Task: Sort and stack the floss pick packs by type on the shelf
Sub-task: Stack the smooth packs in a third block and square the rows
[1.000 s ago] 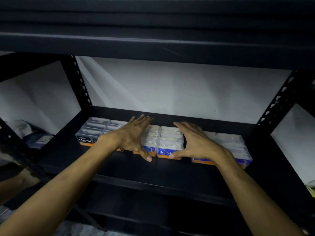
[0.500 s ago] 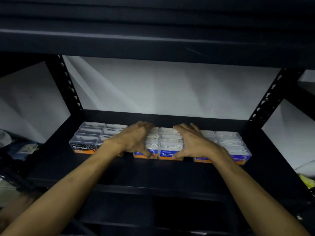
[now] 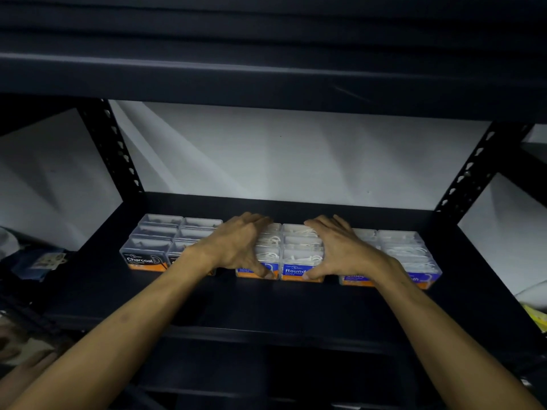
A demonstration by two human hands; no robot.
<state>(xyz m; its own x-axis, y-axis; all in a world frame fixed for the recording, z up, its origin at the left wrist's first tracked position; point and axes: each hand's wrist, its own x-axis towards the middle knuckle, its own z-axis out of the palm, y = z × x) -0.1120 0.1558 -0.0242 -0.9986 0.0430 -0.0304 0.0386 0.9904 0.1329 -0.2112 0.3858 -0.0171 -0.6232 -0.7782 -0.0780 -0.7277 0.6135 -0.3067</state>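
Clear floss pick packs stand in three groups on the black shelf (image 3: 296,303). The Charcoal packs (image 3: 154,247) are at the left, the Round packs (image 3: 299,253) in the middle and a third group with blue labels (image 3: 408,253) at the right. My left hand (image 3: 239,247) cups the left side of the Round group, thumb on the front label. My right hand (image 3: 340,250) cups its right side, thumb at the front bottom edge. Both hands press the middle group between them and hide part of the neighbouring packs.
The shelf above (image 3: 266,75) overhangs low. Perforated black uprights stand at the back left (image 3: 118,155) and back right (image 3: 470,173). A white wall is behind. Dim clutter lies beyond the left side (image 3: 38,261), and something yellow at the far right (image 3: 537,318).
Both hands went from lying flat and spread over the packs to curling in around the middle Round group. The view shifted slightly to the left.
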